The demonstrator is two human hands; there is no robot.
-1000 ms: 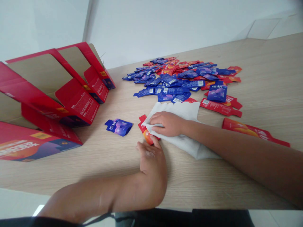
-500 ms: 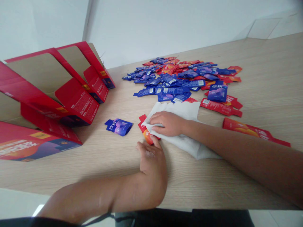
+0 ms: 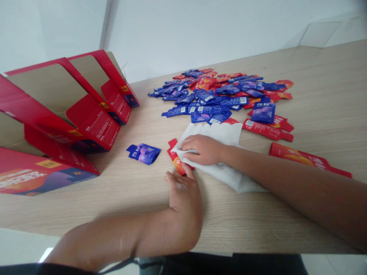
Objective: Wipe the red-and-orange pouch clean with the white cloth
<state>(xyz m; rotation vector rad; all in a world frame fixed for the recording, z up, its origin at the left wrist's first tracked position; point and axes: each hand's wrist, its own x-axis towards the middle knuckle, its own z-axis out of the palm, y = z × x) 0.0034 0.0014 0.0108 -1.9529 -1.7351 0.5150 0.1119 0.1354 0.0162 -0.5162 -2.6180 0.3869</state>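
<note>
My right hand [image 3: 202, 149] presses a white cloth [image 3: 220, 135] down onto a red sachet [image 3: 177, 163] lying on the wooden table [image 3: 315, 68]; its fingers are curled over the cloth's edge. My left hand [image 3: 183, 191] rests on the table just below, fingertips touching the near end of that red sachet and holding it flat. A single blue sachet [image 3: 143, 153] lies apart to the left of both hands.
A heap of several blue and red sachets [image 3: 220, 95] spreads behind the cloth. A long red sachet [image 3: 306, 158] lies by my right forearm. Open red cardboard display boxes [image 3: 57, 114] stand at the left. The table's front edge runs just below my left forearm.
</note>
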